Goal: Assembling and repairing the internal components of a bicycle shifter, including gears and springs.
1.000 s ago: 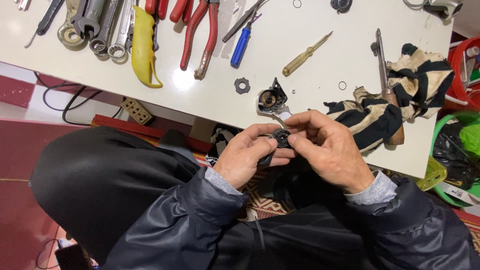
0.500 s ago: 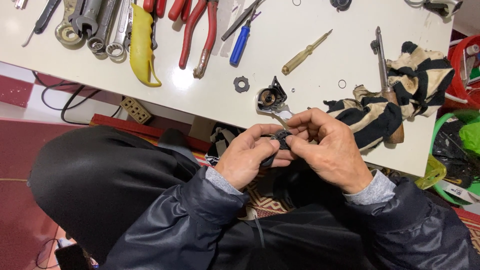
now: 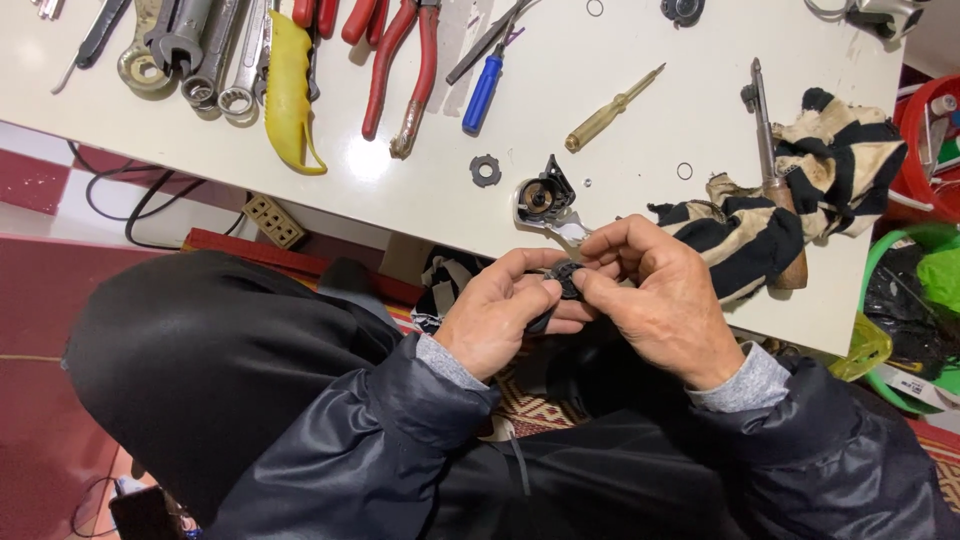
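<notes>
While both hands meet just below the edge of the white table (image 3: 640,170), a small black round part (image 3: 567,277) sits pinched between them. Only a sliver of it shows: dark, roughly disc-shaped, with what looks like a ribbed or toothed rim, most of it hidden behind fingertips. The left hand (image 3: 500,325) grips it from below and the side, thumb and forefinger closed on it, the other fingers curled under; a thin dark piece pokes down from that grip, too hidden to tell what it is. The right hand (image 3: 665,300) comes over from the other side, its thumb and first fingers pressed onto the same part, so both hands are clenched around it, held over the lap and clear of the tabletop.

Just above the hands, on the table, lies a small metal housing (image 3: 540,197) with a round opening and a black bracket, and beside it a black toothed ring (image 3: 485,170). A striped black-and-cream rag (image 3: 790,200) lies to the right with a wooden-handled tool (image 3: 775,190) across it. Farther back are a yellow-handled screwdriver (image 3: 612,108), a blue-handled screwdriver (image 3: 482,92), red-handled pliers (image 3: 410,70), a yellow plastic handle (image 3: 290,90) and several wrenches (image 3: 215,60).
</notes>
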